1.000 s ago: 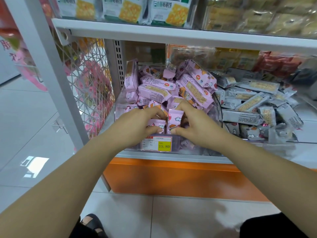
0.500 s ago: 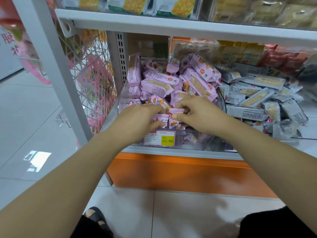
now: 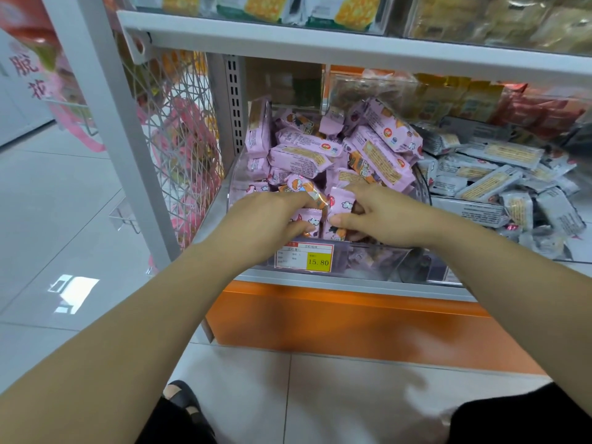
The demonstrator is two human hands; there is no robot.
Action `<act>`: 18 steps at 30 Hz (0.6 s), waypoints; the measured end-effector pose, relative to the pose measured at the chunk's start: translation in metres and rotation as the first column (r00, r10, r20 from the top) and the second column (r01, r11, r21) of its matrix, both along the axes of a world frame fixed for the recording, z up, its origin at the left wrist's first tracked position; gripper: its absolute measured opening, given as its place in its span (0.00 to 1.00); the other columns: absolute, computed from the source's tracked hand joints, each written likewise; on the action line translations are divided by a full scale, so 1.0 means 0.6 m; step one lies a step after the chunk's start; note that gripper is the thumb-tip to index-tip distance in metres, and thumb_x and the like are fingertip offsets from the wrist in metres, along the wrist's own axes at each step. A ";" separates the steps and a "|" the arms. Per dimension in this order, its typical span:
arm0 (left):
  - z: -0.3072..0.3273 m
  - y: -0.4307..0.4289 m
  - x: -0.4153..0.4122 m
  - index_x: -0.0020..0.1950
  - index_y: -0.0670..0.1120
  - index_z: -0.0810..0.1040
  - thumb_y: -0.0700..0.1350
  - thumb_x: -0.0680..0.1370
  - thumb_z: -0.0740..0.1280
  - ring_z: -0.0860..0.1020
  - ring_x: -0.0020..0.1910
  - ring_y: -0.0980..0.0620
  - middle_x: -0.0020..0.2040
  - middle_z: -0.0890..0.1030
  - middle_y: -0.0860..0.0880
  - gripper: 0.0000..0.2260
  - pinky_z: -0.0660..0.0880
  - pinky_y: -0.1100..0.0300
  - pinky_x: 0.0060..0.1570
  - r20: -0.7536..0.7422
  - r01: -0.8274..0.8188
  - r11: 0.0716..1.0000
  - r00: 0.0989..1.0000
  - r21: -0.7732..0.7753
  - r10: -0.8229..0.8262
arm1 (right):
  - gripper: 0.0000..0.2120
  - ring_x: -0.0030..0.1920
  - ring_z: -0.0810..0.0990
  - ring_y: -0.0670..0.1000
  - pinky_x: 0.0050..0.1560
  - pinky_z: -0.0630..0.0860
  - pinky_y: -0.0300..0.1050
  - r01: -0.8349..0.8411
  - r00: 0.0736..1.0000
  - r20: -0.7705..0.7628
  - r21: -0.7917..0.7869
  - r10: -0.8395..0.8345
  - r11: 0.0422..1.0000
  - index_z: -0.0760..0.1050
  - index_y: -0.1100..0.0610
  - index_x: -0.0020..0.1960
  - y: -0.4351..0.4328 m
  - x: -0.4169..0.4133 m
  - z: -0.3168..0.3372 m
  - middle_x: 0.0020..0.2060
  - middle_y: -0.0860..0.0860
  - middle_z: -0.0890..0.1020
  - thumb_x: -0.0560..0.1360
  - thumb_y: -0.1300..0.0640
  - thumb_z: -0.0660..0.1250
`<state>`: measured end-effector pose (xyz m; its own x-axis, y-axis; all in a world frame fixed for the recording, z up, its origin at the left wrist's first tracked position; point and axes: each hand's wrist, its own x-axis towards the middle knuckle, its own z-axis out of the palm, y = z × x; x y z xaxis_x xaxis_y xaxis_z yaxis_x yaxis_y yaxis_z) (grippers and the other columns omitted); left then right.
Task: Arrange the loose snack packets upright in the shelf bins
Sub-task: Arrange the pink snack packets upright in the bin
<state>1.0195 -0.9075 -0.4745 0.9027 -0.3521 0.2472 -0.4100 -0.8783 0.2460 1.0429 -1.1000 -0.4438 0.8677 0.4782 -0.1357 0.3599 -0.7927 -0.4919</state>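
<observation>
A clear plastic bin (image 3: 368,261) on the lower shelf is heaped with pink snack packets (image 3: 301,160) lying at all angles. At the bin's front, my left hand (image 3: 269,219) grips an upright pink packet (image 3: 309,221) between thumb and fingers. Beside it, my right hand (image 3: 381,216) pinches another upright pink packet (image 3: 341,206). The two held packets stand side by side just behind the front wall. Their lower ends are hidden behind the price tag (image 3: 304,256).
A neighbouring bin holds several grey packets (image 3: 490,184). The white upper shelf (image 3: 320,40) overhangs the bins. A wire mesh rack (image 3: 179,139) with pink goods stands left. An orange base panel (image 3: 336,318) sits below, with tiled floor in front.
Both hands have shifted slightly within the bin front, the right hand's fingers reaching over its packet's top. The camera has moved a little closer and tilted.
</observation>
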 end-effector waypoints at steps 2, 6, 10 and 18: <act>0.000 -0.001 0.000 0.68 0.54 0.72 0.53 0.79 0.64 0.77 0.56 0.46 0.58 0.80 0.49 0.17 0.66 0.57 0.44 -0.005 -0.002 1.000 1.000 -0.010 0.002 | 0.12 0.32 0.71 0.48 0.30 0.65 0.34 -0.037 0.999 0.035 -0.065 0.040 0.997 0.68 0.57 0.44 0.005 0.000 -0.002 0.32 0.52 0.71 0.78 0.48 0.62; 0.002 -0.002 -0.002 0.68 0.54 0.72 0.53 0.79 0.64 0.77 0.54 0.46 0.57 0.81 0.49 0.17 0.64 0.58 0.41 -0.008 -0.007 1.000 1.000 -0.003 0.007 | 0.12 0.30 0.67 0.47 0.28 0.60 0.37 -0.067 0.996 0.047 -0.108 0.072 0.992 0.66 0.53 0.40 0.013 -0.002 -0.001 0.31 0.50 0.70 0.79 0.48 0.62; 0.002 0.001 -0.002 0.67 0.51 0.72 0.53 0.79 0.64 0.77 0.57 0.45 0.60 0.80 0.48 0.17 0.71 0.54 0.49 -0.009 -0.006 1.000 1.000 0.004 0.006 | 0.15 0.33 0.68 0.42 0.30 0.64 0.32 -0.090 0.992 0.080 -0.126 0.101 0.988 0.69 0.53 0.63 0.020 -0.007 -0.006 0.34 0.46 0.71 0.78 0.50 0.63; 0.000 0.002 -0.004 0.68 0.54 0.71 0.55 0.79 0.62 0.76 0.56 0.47 0.59 0.80 0.49 0.18 0.66 0.58 0.44 0.030 0.001 0.999 1.000 0.035 -0.002 | 0.25 0.43 0.72 0.48 0.41 0.63 0.38 -0.053 0.949 0.305 -0.078 0.075 0.995 0.66 0.56 0.72 0.010 -0.008 -0.022 0.50 0.57 0.81 0.77 0.53 0.66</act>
